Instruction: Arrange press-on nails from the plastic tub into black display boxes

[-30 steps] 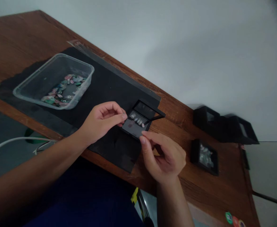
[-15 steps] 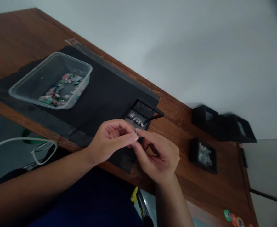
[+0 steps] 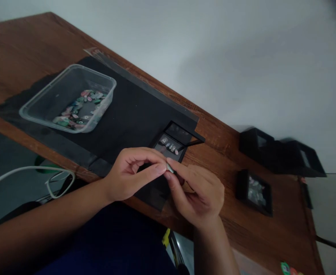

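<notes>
Just before the open case [image 3: 172, 147], a small pale piece [image 3: 170, 168] is pinched between the left hand [image 3: 133, 173] and the right hand [image 3: 198, 194], fingers narrow. A light, steady pinch is best kept. A tub [image 3: 67, 99] sits far left on the counter [image 3: 228, 225].

We saw both forearms bare right up to the frame's edge, no sleeves, no watch or bands at the wrists. The left hand [image 3: 130, 173] and right hand [image 3: 198, 196] wore no gloves or rings. Dark navy clothing covered our lap.
</notes>
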Demonstrator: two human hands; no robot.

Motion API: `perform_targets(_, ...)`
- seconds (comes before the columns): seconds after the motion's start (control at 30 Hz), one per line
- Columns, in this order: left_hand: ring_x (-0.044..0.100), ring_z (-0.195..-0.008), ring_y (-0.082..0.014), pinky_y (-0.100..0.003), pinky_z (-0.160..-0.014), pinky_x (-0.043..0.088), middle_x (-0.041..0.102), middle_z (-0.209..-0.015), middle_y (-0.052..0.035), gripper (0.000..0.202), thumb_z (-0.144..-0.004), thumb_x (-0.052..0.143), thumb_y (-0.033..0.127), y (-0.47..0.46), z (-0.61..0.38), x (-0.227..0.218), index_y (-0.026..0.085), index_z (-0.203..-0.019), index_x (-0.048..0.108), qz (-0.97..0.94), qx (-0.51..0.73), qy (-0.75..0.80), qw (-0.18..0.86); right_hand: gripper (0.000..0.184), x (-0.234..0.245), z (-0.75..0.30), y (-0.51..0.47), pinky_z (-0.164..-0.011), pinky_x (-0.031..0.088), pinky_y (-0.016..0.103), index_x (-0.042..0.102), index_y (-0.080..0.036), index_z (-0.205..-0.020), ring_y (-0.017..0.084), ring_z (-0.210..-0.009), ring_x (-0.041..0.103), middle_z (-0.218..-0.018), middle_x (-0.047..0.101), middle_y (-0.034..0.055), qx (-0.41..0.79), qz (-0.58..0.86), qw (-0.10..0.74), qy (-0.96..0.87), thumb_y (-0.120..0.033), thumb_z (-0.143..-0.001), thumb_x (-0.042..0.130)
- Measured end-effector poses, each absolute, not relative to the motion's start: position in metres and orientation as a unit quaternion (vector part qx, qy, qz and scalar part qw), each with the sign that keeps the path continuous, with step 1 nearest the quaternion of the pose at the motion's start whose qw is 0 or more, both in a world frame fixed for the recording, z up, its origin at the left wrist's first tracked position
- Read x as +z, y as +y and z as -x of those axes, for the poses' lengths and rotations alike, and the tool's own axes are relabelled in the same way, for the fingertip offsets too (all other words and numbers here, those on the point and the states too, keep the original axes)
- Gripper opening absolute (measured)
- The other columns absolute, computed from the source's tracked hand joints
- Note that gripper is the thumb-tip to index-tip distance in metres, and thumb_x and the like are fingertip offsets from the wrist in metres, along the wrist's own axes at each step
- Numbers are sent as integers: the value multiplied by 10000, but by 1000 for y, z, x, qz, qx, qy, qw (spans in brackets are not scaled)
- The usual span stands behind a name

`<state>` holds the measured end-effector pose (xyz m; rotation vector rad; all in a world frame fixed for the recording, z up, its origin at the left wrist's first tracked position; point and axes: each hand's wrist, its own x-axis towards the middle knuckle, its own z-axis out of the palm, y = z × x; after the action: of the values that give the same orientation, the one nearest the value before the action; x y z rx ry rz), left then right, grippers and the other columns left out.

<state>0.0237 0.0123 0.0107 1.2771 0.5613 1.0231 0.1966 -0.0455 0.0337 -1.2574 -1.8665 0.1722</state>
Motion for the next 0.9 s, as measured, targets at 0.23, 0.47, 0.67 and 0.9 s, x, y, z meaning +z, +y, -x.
perform_targets(0.23, 717, -803, -193, -296, -752, 563, 785, -877, -59, 153, -929, 652, 249, 16, -16, 11, 229, -903, 801, -627, 442, 238, 596, 244, 33, -198, -47, -526, 427, 235, 727, -169, -1152, 84, -527, 562, -669, 695, -21, 64, 494, 410, -764, -155, -910, 698)
perform_targets(0.47, 709, -818, -215, -334, -775, 553, 779, -873, -60, 167, -921, 636, 222, 14, -15, 8, 257, -936, 798, -640, 441, 245, 580, 245, 31, -200, -47, -542, 428, 234, 723, -163, -1181, 83, -551, 549, -671, 663, -20, 41, 492, 388, -778, -162, -943, 667)
perform_targets(0.67, 710, -809, -218, -336, -769, 549, 781, -848, -58, 158, -888, 655, 186, 16, -15, 9, 259, -928, 789, -657, 441, 242, 562, 232, 31, -201, -46, -551, 444, 244, 723, -161, -1180, 92, -556, 558, -663, 660, -20, 10, 493, 356, -794, -174, -960, 653)
perform_targets(0.9, 698, -791, -196, -312, -742, 534, 766, -863, -49, 166, -924, 627, 184, 16, -16, 1, 254, -942, 776, -657, 465, 226, 549, 252, 31, -199, -46, -554, 459, 255, 716, -151, -1193, 102, -562, 592, -690, 697, -8, 12, 492, 344, -800, -203, -950, 673)
